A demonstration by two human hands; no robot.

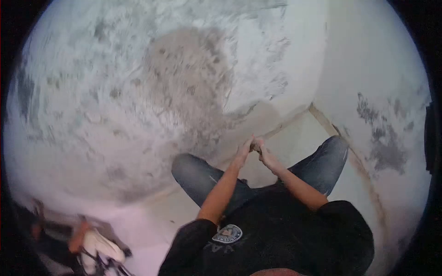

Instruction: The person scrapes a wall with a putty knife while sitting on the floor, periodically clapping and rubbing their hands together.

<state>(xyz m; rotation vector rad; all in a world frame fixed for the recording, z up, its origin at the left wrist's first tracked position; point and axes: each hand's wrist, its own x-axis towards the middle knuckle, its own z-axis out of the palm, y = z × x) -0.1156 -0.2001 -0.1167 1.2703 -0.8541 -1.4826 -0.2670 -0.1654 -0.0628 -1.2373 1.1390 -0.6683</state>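
Note:
Between my knees, near the middle of the view, my left hand [244, 151] and my right hand [267, 155] meet at the fingertips. A small brownish lump [254, 146] shows between them, pressed by the fingers of both hands; its material is too small to make out. Both hands are above the pale floor, in front of the wall's lower edge. My fingers look slightly blurred.
A patchy wall [115, 96] with a brown damp area [186, 69] rises ahead and left. Another stained wall [386, 115] stands at the right, meeting in a corner. Another person [78, 234] and a whitish bag [99, 248] are at the lower left.

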